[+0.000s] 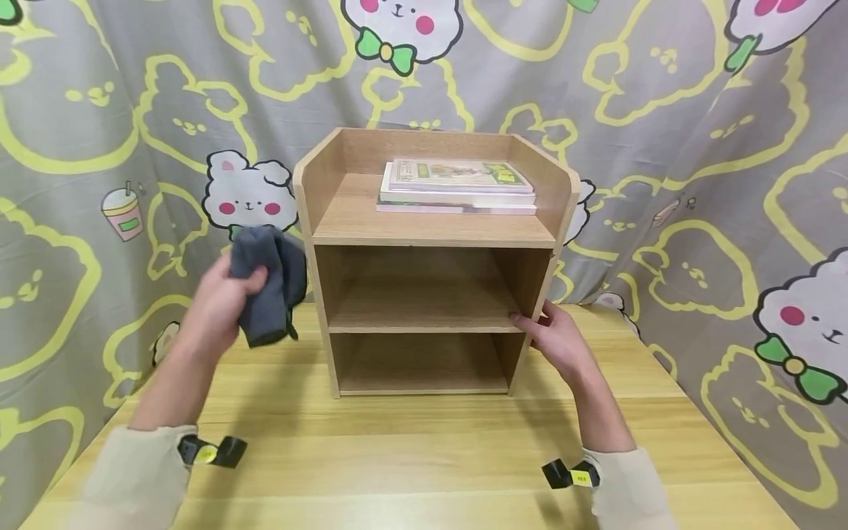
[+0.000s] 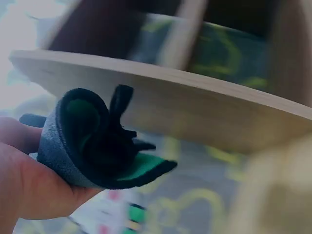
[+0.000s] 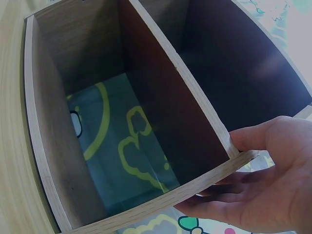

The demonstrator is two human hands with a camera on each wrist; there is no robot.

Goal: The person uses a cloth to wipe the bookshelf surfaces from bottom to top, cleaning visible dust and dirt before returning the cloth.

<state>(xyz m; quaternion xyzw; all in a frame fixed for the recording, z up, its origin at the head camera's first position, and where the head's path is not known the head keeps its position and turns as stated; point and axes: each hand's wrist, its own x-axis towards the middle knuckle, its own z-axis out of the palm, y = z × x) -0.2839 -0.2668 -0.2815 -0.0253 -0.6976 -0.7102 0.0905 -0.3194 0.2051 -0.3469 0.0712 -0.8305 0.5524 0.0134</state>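
Note:
My left hand [image 1: 215, 298] holds a folded dark grey cloth [image 1: 268, 287] in the air, left of a small wooden shelf unit [image 1: 424, 329]. In the left wrist view the cloth [image 2: 73, 158] is rolled over on itself, showing a green inner face, black edging and a black strap. It hangs beside the unit's side panel [image 2: 146, 92], apparently apart from it. At the unit's right side, my right hand [image 1: 559, 338] grips the upright panel near the middle board. The right wrist view shows the thumb of that hand [image 3: 278, 170] inside the panel and the fingers outside.
Several books [image 1: 457, 180] lie stacked on the unit's top board. The unit stands on a light wooden table [image 1: 424, 456]. Grey curtains [image 1: 715, 184] with cartoon prints hang behind and at both sides. Each wrist wears a small black camera.

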